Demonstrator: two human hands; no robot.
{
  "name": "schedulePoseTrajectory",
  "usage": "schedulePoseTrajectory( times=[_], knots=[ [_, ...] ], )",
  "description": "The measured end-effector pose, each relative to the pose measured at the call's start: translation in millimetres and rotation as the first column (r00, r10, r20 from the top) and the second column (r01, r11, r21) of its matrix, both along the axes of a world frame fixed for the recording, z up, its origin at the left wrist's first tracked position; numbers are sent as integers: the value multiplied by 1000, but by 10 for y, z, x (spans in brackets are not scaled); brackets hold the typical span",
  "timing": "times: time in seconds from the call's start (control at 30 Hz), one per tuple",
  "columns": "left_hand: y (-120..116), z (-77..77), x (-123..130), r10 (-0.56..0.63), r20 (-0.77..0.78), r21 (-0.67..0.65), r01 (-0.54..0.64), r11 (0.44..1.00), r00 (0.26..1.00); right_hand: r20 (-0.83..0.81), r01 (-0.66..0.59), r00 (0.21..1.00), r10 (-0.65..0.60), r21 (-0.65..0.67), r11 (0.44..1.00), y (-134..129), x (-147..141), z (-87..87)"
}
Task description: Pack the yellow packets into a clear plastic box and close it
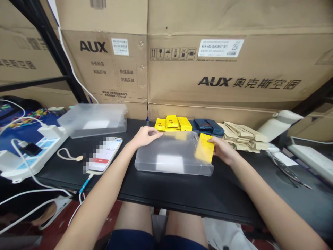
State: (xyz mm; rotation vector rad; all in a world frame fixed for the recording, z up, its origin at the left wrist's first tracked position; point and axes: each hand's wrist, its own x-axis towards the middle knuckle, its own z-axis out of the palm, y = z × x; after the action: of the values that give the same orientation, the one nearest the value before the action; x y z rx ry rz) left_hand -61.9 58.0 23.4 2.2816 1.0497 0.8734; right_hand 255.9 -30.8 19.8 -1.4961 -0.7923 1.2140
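A translucent plastic file case (151,152) lies flat on the black table in front of me, with a white label-like rectangle (169,164) showing at its near side. My left hand (148,136) pinches the case's far left edge between thumb and fingers. At the case's right end, my right hand (222,148) grips a yellow packet (204,148) by its right side. The packet's left part looks hazy, as if behind or inside the clear plastic; I cannot tell which. Several more yellow packets (173,122) are stacked just behind the case.
Dark blue packets (208,127) and beige envelopes (241,134) lie right of the yellow stack, near a white bottle (282,125). Leftward are a phone (110,156), a power strip (47,149) with cables and more clear cases (96,119). Large cardboard boxes (171,86) stand behind.
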Motion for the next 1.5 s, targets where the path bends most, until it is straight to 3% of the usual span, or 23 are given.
schedulePoseTrajectory(
  times=[0.1, 0.27, 0.5, 1.07, 1.3, 1.5],
  knots=[
    [-13, 18, -2, 14, -28, -16, -14, 1000, 1000, -120, -133, 984, 132, 3, 991, -54, 16, 53],
    [-24, 16, 2, 7, -26, -16, -8, 1000, 1000, -217, -207, 951, 219, 77, 975, -81, 73, 83],
    [-22, 7, 8, 21, -48, 0, -21, 1000, 999, -278, -194, 946, 167, -71, 978, -78, 163, 124],
    [5, -16, 20, 20, -2, -34, -20, 999, 1000, -286, -373, 892, 351, -25, 927, -71, 225, 37],
    [10, -17, 14, 51, -18, -16, -52, 999, 999, -314, -289, 911, 267, -25, 957, -43, 169, 32],
    [34, -32, 4, 62, -24, -24, -63, 998, 998, -366, -374, 864, 346, -8, 927, -47, 180, 19]
  ],
)
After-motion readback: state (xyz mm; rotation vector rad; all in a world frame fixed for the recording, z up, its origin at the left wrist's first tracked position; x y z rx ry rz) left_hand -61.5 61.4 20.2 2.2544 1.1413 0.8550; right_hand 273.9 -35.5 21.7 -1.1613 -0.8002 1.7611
